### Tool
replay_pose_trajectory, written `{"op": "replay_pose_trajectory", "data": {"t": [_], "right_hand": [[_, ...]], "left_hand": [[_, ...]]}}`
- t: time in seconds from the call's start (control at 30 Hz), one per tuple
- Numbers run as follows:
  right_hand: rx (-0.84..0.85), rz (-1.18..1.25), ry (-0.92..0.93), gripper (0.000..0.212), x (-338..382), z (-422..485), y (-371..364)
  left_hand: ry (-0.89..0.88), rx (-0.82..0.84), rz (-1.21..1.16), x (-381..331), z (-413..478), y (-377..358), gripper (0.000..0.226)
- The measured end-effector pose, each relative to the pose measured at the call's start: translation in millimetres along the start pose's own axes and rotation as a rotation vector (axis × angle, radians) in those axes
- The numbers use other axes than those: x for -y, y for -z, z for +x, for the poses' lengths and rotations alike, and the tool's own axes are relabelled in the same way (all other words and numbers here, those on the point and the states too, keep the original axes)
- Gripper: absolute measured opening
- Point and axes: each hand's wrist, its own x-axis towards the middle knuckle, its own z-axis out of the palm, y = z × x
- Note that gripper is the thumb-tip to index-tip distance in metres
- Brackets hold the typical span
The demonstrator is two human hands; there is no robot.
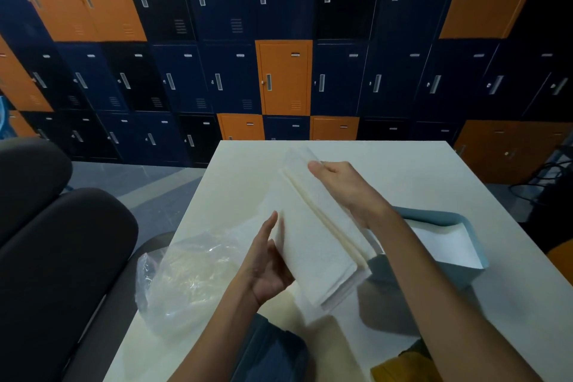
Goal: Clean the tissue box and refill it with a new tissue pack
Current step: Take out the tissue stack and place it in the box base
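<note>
Tissue stack (313, 236): unwrapped, held above table (434, 164) centre, clear of surface. Left hand (268, 267) cups near left side; right hand (344, 186) clasps far top edge. Plastic wrapper (186, 276): empty, crumpled, near left table edge. Tissue box (446, 245): blue, open, apparently empty, near right edge, just beside stack. Judged: pack opened; loading and closing remain; cleaning cannot tell.

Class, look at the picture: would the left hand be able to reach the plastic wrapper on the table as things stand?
Probably yes. The wrapper lies on the table just beside the left hand with nothing between them, but that hand is holding the tissue stack together with the right hand, so it must let go first.
</note>
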Motion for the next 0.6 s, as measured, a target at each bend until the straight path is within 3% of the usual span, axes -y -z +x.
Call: {"op": "replay_pose_trajectory", "data": {"t": [0.17, 0.37, 0.6], "right_hand": [[-0.055, -0.251, 0.051, 0.049, 7.5, 1.2, 6.7], [0.026, -0.197, -0.054, 0.024, -3.6, -3.3, 7.2], [-0.253, -0.182, 0.132, 0.027, 2.6, -8.5, 9.9]], "left_hand": [[-0.007, 0.04, -0.096, 1.6, -2.7, -4.9, 0.081], [-0.052, 0.028, -0.11, -5.2, 0.5, -5.4, 0.067], [-0.123, -0.013, -0.116, -6.8, 4.7, -0.1, 0.046]]}}
